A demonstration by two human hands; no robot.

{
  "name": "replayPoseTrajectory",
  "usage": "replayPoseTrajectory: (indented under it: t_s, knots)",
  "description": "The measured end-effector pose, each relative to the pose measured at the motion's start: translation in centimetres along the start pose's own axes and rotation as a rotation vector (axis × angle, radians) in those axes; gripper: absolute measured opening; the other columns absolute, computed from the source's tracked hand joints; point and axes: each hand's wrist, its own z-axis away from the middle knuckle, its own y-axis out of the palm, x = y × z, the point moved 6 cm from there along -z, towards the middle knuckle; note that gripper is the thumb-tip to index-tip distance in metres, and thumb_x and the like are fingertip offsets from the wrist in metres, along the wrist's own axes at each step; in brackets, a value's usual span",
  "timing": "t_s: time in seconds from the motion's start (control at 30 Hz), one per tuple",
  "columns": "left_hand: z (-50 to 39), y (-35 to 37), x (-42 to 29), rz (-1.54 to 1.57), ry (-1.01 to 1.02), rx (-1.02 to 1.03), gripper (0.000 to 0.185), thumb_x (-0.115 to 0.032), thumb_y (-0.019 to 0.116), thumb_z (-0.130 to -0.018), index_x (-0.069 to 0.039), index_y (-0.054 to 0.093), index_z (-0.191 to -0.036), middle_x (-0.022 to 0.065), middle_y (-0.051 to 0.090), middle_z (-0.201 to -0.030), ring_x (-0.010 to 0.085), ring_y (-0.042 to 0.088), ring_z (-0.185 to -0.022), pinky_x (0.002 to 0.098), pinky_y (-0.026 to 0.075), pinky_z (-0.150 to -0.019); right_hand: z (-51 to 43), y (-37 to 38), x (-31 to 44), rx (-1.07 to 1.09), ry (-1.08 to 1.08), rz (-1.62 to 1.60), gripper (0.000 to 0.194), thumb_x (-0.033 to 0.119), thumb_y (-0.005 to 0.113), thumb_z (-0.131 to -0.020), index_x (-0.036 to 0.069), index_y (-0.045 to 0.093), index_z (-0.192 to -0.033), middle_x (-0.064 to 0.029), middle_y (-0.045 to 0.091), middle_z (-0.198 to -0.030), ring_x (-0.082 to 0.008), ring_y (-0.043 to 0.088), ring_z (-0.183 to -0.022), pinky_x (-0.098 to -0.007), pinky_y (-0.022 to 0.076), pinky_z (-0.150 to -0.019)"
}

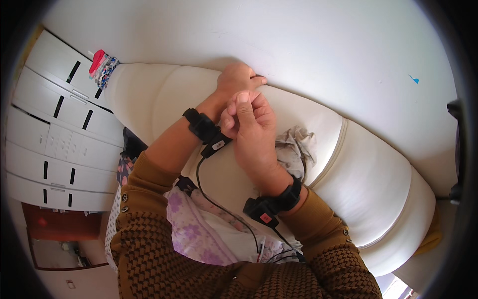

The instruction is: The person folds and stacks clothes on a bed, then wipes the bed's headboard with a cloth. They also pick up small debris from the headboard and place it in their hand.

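Observation:
My left hand [236, 76] is at the top edge of a cream padded headboard [377, 175], close against the white wall. One finger of it points right along the seam; the others are curled and partly hidden. My right hand [255, 127] is raised just in front of it, over the padding. Its fingers are curled and the thumb presses on them, with nothing visible in the grip. A crumpled, stained pale cloth [297, 147] lies on the headboard beside my right wrist. Black straps with small cabled devices circle my left wrist [201, 127] and right wrist [283, 198].
Folded colourful cloths [104, 69] are stacked at the headboard's left end. White cabinets [61, 149] with black stripes fill the left side. Purple-flowered bedding [194, 228] lies below my arms. Black cables [224, 209] hang from both wrist devices. A mustard cloth [431, 235] shows at right.

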Motion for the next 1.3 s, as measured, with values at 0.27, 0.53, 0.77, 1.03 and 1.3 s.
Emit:
replayPoseTrajectory:
  t_s: [0.27, 0.53, 0.77, 1.03, 1.3]
  knots:
    - [1.1, 0.1, -0.7, -0.029, -0.099, -0.013, 0.022, -0.022, 0.075, -0.085, -0.001, 0.077, -0.090, 0.0164, 0.074, -0.082, 0.0258, 0.070, -0.074, 0.0354, 0.055, -0.074, 0.0, 0.3, -0.2, 0.026, 0.011, -0.035, 0.018, 0.019, 0.049, -0.108, 0.006, 0.049, -0.096, -0.0022, 0.054, -0.078, -0.0068, 0.049, -0.058, -0.0206, 0.0345, -0.046]
    - [1.4, 0.6, 0.1, 0.072, -0.150, -0.196, 0.023, -0.019, 0.073, -0.085, 0.002, 0.075, -0.094, 0.0158, 0.075, -0.088, 0.0231, 0.070, -0.076, 0.0337, 0.055, -0.073, 0.1, 0.1, -0.2, 0.006, 0.012, -0.067, 0.017, 0.019, 0.049, -0.108, 0.006, 0.050, -0.097, -0.0020, 0.054, -0.079, -0.0076, 0.050, -0.058, -0.0212, 0.0353, -0.046]
    - [3.8, -1.4, 0.9, 0.743, -0.227, -0.026, 0.024, -0.024, 0.069, -0.094, -0.001, 0.075, -0.097, 0.0043, 0.068, -0.080, 0.0098, 0.056, -0.064, 0.0251, 0.048, -0.060, -0.1, -0.6, -0.7, -0.055, 0.066, -0.052, 0.019, 0.020, 0.047, -0.109, 0.006, 0.049, -0.097, -0.0031, 0.054, -0.080, -0.0097, 0.051, -0.061, -0.0233, 0.0393, -0.050]
    - [11.0, -3.9, -1.3, 1.084, -0.025, -0.028, 0.024, -0.020, 0.063, -0.102, 0.000, 0.073, -0.107, 0.0015, 0.065, -0.082, 0.0067, 0.056, -0.066, 0.0212, 0.048, -0.056, -0.3, -1.1, -0.8, -0.079, 0.102, -0.035, 0.026, 0.021, 0.045, -0.109, 0.003, 0.053, -0.092, -0.0045, 0.057, -0.077, -0.0118, 0.051, -0.064, -0.0264, 0.0435, -0.056]
    - [11.5, -4.3, -1.3, 1.015, 0.010, -0.054, 0.022, -0.014, 0.064, -0.099, 0.005, 0.073, -0.108, 0.0043, 0.065, -0.081, 0.0097, 0.057, -0.067, 0.0245, 0.052, -0.059, -0.5, -1.5, -1.1, -0.055, 0.095, 0.011, 0.031, 0.023, 0.042, -0.110, 0.003, 0.057, -0.092, -0.0048, 0.059, -0.077, -0.0115, 0.051, -0.062, -0.0248, 0.0411, -0.055]
